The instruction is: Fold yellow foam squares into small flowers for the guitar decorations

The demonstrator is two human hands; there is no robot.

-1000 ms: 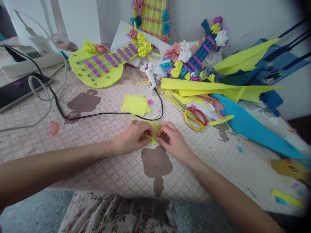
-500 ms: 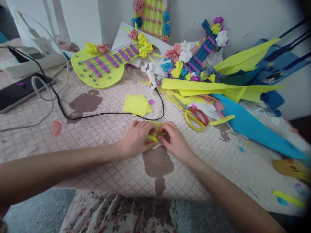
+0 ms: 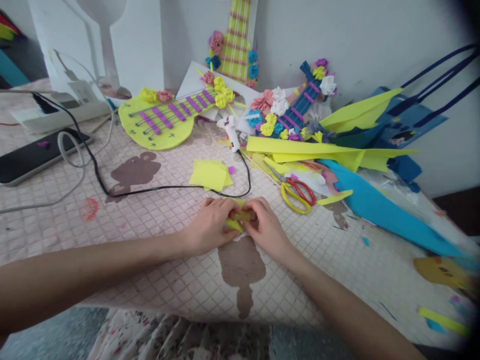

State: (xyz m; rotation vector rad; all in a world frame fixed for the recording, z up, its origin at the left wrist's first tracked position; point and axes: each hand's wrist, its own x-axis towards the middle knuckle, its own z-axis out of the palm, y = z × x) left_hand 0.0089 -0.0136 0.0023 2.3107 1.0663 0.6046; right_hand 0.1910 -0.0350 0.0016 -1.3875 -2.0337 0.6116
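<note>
My left hand [image 3: 210,225] and my right hand [image 3: 264,226] meet near the front middle of the table, fingertips pinched together on a small piece of yellow foam [image 3: 237,220] that is being rolled or folded between them. Most of the piece is hidden by my fingers. Just beyond my hands lies a small stack of yellow foam squares [image 3: 208,174].
A black cord [image 3: 150,189] curves from a white glue gun [image 3: 231,131] past my hands. Yellow-and-red scissors [image 3: 296,189] lie to the right. Foam guitars with paper flowers [image 3: 165,115], yellow sheets [image 3: 322,147] and blue sheets [image 3: 382,205] crowd the back right. A phone [image 3: 33,156] sits far left.
My hands have closed further over the yellow piece, which shows less now. The view has tilted up a little; the hands stay in the same spot on the table.
</note>
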